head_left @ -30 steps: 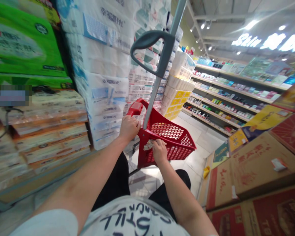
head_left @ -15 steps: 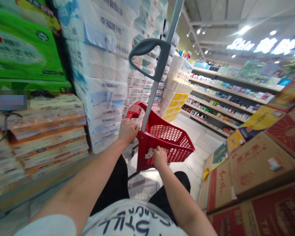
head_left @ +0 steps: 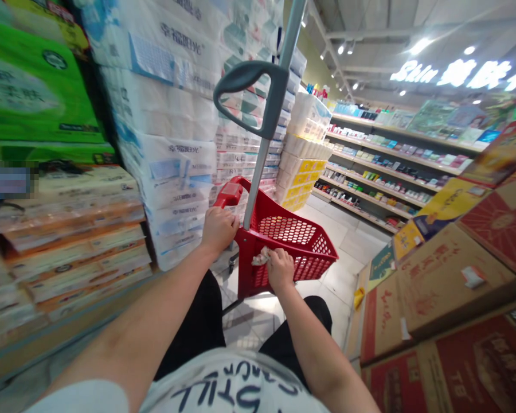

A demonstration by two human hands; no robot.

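My left hand (head_left: 218, 231) is shut around the near rim of a red plastic shopping trolley basket (head_left: 286, 246), close to its red handle grip (head_left: 230, 195). My right hand (head_left: 280, 269) holds the basket's front edge, with a crumpled pale paper (head_left: 261, 256) sticking out beside its fingers. Inside the perforated basket, the floor (head_left: 286, 229) shows no goods. A grey telescopic pull handle (head_left: 249, 86) rises from the basket between my hands.
Tall stacks of wrapped toilet paper (head_left: 167, 115) stand just left of the basket, with orange-banded packs (head_left: 73, 246) nearer. Cardboard cartons (head_left: 447, 287) line the right. Tiled aisle floor (head_left: 339, 252) runs ahead towards lit shelves of packaged goods (head_left: 382, 160).
The whole scene has shifted slightly left and the shelves look a little nearer. Both hands keep the same hold on the basket.
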